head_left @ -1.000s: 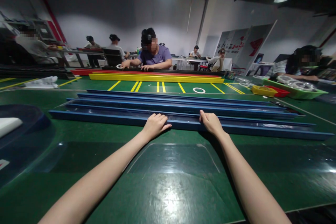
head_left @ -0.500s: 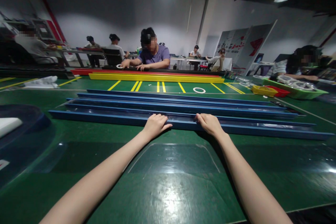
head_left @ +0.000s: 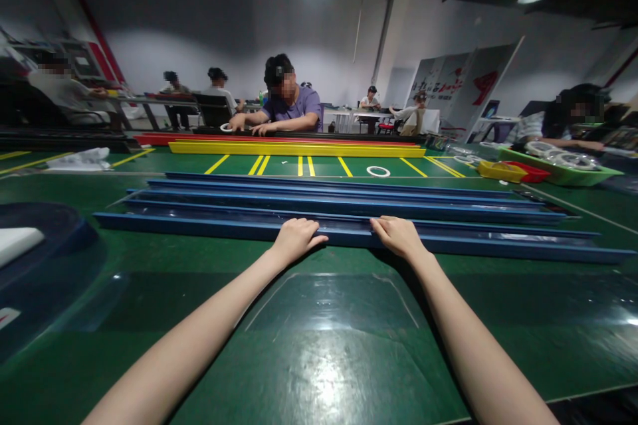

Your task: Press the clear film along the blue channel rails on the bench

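Note:
Several long blue channels lie side by side across the green table, each with raised side walls and a shiny inner face. My left hand (head_left: 296, 238) is closed over the front wall of the nearest blue channel (head_left: 498, 248), left of its middle, with the thumb along the outer side. A short way to the right, my right hand (head_left: 397, 236) grips the same wall, its fingertips hidden inside the channel. Just behind lies a second blue channel (head_left: 448, 208). Between my forearms a transparent plastic strip (head_left: 319, 299) stretches flat over the green tabletop (head_left: 279, 372).
Farther back lie a yellow channel (head_left: 299, 149) and a red one, beside a white tape ring (head_left: 378, 172). Bins, including a green tray (head_left: 558, 176), stand at right. A person in a purple shirt (head_left: 299, 106) works opposite. A blue rounded object (head_left: 60, 246) sits left.
Both hands keep their grip on the nearest channel, which has barely shifted. The view has moved very slightly.

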`<state>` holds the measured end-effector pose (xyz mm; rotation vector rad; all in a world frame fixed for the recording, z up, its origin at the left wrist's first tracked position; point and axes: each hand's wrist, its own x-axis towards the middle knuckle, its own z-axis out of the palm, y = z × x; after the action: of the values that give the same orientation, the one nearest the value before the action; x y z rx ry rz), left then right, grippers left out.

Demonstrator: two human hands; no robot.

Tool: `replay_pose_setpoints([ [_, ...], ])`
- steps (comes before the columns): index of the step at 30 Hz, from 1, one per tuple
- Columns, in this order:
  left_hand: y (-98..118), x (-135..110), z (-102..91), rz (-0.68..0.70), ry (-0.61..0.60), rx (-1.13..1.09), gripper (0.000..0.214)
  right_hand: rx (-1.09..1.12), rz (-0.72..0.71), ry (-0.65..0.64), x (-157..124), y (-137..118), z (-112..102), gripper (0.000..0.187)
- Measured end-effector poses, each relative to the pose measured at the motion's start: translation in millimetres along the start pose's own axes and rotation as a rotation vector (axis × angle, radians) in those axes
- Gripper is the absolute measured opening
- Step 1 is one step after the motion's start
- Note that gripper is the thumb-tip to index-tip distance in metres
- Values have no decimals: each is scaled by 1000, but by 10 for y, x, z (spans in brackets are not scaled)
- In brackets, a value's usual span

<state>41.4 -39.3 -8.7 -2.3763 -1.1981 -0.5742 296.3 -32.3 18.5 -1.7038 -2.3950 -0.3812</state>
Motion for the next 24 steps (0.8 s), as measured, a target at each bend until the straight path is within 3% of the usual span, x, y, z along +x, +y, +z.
replay_pose_setpoints([
  [8, 7, 20, -21, -48, -55, -26, 40, 22, 135, 181, 19, -77, -5, 38],
  [13, 6, 22, -22, -59, -65, -31, 39, 88, 56, 248, 48, -188, 31, 36],
  [24, -6, 44, -41, -99, -93, -92, 40, 59, 36, 249, 63, -335, 73, 39],
])
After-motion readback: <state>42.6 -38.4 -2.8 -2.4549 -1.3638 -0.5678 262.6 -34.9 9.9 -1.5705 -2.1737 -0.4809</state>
